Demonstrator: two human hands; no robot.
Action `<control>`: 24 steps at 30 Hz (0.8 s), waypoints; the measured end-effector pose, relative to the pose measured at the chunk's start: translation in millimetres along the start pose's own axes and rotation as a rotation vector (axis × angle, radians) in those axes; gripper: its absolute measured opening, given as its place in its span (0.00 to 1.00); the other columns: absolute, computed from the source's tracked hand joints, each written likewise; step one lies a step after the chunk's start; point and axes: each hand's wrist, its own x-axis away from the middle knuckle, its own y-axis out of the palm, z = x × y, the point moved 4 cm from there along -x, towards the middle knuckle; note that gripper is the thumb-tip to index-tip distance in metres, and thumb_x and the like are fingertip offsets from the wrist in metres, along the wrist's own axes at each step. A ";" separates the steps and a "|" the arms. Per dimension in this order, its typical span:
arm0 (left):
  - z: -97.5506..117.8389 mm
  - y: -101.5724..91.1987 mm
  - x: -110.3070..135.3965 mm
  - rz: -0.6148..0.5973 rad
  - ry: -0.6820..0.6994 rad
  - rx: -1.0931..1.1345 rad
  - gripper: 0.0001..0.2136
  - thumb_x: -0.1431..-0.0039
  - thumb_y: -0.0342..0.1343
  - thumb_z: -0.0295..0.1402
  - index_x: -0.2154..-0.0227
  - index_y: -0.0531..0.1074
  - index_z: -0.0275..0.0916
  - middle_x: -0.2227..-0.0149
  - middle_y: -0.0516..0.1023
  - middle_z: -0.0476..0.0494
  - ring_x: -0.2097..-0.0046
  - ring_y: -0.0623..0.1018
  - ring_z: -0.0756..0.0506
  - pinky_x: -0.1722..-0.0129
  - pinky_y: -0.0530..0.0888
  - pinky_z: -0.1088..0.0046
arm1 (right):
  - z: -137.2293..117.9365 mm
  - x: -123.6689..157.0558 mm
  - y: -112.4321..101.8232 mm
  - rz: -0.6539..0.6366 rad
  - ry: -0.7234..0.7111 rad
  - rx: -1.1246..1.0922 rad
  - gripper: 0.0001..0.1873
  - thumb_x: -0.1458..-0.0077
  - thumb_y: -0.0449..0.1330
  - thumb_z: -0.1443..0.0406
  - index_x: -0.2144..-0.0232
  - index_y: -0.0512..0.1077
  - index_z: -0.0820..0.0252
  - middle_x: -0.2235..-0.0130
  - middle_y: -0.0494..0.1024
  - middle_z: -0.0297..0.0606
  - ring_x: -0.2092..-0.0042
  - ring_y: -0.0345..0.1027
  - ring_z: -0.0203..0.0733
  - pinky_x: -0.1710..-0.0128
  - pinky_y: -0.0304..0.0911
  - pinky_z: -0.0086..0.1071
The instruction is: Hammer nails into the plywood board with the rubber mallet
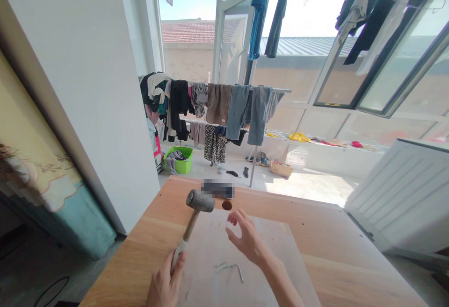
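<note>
My left hand (164,276) is wrapped around the pale grip of a rubber mallet (200,201); its dark head is raised at the far end of a wooden handle. My right hand (245,234) hovers over the board, thumb and curled fingers apart, with nothing visible between them. Below lies a pale flat board (277,251) on the wooden table (336,251). Several thin metal nails (240,273) are scattered on the board near its middle. Beyond my right fingertips is a dark round hole (227,205) in the table. Tiny marks or nail tips show near the board's far edge.
A blurred dark object (217,189) sits at the table's far edge. Past it stand a laundry rack (286,91) hung with clothes and a green basket (191,160). A white wall (87,87) rises on the left, a white ribbed panel (403,190) on the right.
</note>
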 end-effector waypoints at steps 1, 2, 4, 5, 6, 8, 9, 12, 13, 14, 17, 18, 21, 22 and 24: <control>1.9 -0.7 0.2 -0.010 0.004 0.012 0.29 0.40 0.40 0.60 0.60 0.77 0.41 0.61 0.84 0.37 0.57 0.83 0.36 0.64 0.78 0.68 | -12.5 2.6 2.5 -0.129 -0.048 0.033 0.11 0.49 0.57 0.71 0.62 0.68 0.54 0.62 0.72 0.34 0.61 0.67 0.40 0.59 0.63 0.31; 4.3 -1.4 0.5 -0.023 0.011 0.018 0.28 0.39 0.40 0.59 0.61 0.76 0.42 0.63 0.85 0.39 0.59 0.84 0.37 0.65 0.78 0.69 | -23.7 6.0 6.9 -0.250 -0.092 0.088 0.13 0.50 0.57 0.74 0.62 0.69 0.53 0.63 0.74 0.34 0.60 0.68 0.41 0.60 0.62 0.31; 9.0 -2.4 1.5 -0.046 0.022 0.018 0.26 0.38 0.40 0.57 0.61 0.76 0.43 0.63 0.84 0.40 0.59 0.84 0.38 0.64 0.77 0.70 | -39.4 13.0 19.8 -0.423 -0.159 0.243 0.17 0.54 0.56 0.77 0.63 0.71 0.55 0.63 0.76 0.36 0.59 0.69 0.43 0.61 0.61 0.31; 10.6 -2.7 2.1 -0.052 0.022 0.014 0.26 0.38 0.40 0.56 0.61 0.75 0.43 0.62 0.84 0.41 0.59 0.83 0.39 0.64 0.77 0.70 | -43.5 15.5 27.2 -0.465 -0.179 0.314 0.17 0.55 0.56 0.78 0.64 0.72 0.56 0.63 0.77 0.38 0.59 0.69 0.45 0.61 0.61 0.32; 11.4 -2.9 2.8 -0.049 0.022 0.009 0.25 0.38 0.41 0.56 0.61 0.75 0.43 0.62 0.84 0.40 0.58 0.83 0.38 0.63 0.77 0.69 | -45.5 17.2 34.7 -0.488 -0.191 0.365 0.17 0.56 0.56 0.79 0.66 0.72 0.57 0.65 0.77 0.40 0.60 0.70 0.46 0.62 0.61 0.33; 11.4 -2.5 4.0 -0.035 0.032 -0.002 0.25 0.39 0.42 0.55 0.60 0.76 0.42 0.60 0.84 0.39 0.56 0.83 0.37 0.62 0.78 0.68 | -45.3 18.6 48.0 -0.503 -0.201 0.398 0.14 0.56 0.55 0.79 0.70 0.73 0.59 0.69 0.77 0.42 0.63 0.70 0.47 0.63 0.60 0.34; 10.8 -2.0 4.5 -0.029 0.039 -0.005 0.24 0.39 0.43 0.55 0.60 0.76 0.42 0.59 0.84 0.39 0.55 0.83 0.37 0.61 0.78 0.68 | -43.9 18.5 52.6 -0.501 -0.201 0.382 0.13 0.56 0.56 0.79 0.72 0.72 0.59 0.71 0.76 0.42 0.64 0.70 0.46 0.64 0.60 0.34; 8.5 -0.4 5.6 -0.010 0.058 -0.011 0.23 0.39 0.44 0.54 0.60 0.77 0.43 0.57 0.84 0.40 0.54 0.82 0.37 0.60 0.78 0.67 | -36.4 16.0 54.1 -0.469 -0.189 0.291 0.12 0.59 0.57 0.79 0.75 0.72 0.59 0.74 0.75 0.39 0.68 0.70 0.43 0.68 0.59 0.31; 7.9 -0.2 5.8 -0.006 0.063 -0.011 0.24 0.39 0.44 0.54 0.60 0.77 0.43 0.57 0.84 0.39 0.54 0.82 0.37 0.60 0.79 0.67 | -32.4 14.4 50.8 -0.452 -0.181 0.245 0.13 0.61 0.57 0.79 0.75 0.72 0.58 0.74 0.76 0.37 0.70 0.69 0.41 0.69 0.59 0.29; 7.6 -0.2 5.9 -0.003 0.070 -0.012 0.24 0.39 0.44 0.54 0.59 0.77 0.42 0.58 0.84 0.39 0.55 0.83 0.36 0.61 0.79 0.67 | -27.0 12.4 46.0 -0.427 -0.169 0.192 0.14 0.62 0.57 0.78 0.74 0.73 0.58 0.73 0.76 0.34 0.70 0.69 0.39 0.70 0.59 0.28; 7.1 -0.2 5.8 0.000 0.083 -0.022 0.25 0.39 0.44 0.55 0.59 0.78 0.42 0.58 0.84 0.38 0.55 0.83 0.36 0.62 0.79 0.67 | -0.3 3.4 26.7 -0.256 -0.074 0.045 0.14 0.59 0.56 0.75 0.69 0.73 0.56 0.70 0.76 0.31 0.70 0.69 0.35 0.70 0.61 0.25; 7.0 -0.1 5.7 0.001 0.085 -0.025 0.26 0.39 0.44 0.56 0.59 0.78 0.42 0.58 0.84 0.38 0.55 0.83 0.36 0.63 0.79 0.68 | 11.7 0.4 20.4 -0.165 -0.023 0.012 0.13 0.55 0.54 0.73 0.68 0.73 0.57 0.70 0.76 0.32 0.69 0.70 0.35 0.69 0.62 0.26; 7.2 0.3 5.9 0.019 0.099 -0.022 0.27 0.38 0.42 0.57 0.59 0.78 0.42 0.58 0.84 0.38 0.56 0.83 0.37 0.63 0.79 0.68 | 45.8 -3.5 10.0 0.081 0.118 -0.057 0.10 0.47 0.49 0.68 0.67 0.71 0.60 0.69 0.76 0.38 0.68 0.70 0.39 0.68 0.64 0.29; 7.5 0.4 6.0 0.029 0.105 -0.019 0.28 0.38 0.41 0.58 0.60 0.78 0.42 0.58 0.84 0.39 0.55 0.83 0.37 0.63 0.79 0.68 | 53.9 -3.0 10.0 0.130 0.147 -0.078 0.10 0.47 0.50 0.66 0.67 0.71 0.60 0.70 0.75 0.39 0.68 0.70 0.40 0.69 0.64 0.30; 8.0 0.7 6.3 0.036 0.112 -0.015 0.29 0.39 0.41 0.59 0.61 0.78 0.43 0.59 0.84 0.39 0.55 0.83 0.37 0.62 0.79 0.69 | 63.3 -0.5 12.9 0.183 0.180 -0.113 0.09 0.47 0.51 0.65 0.68 0.71 0.60 0.71 0.75 0.38 0.71 0.68 0.39 0.71 0.63 0.30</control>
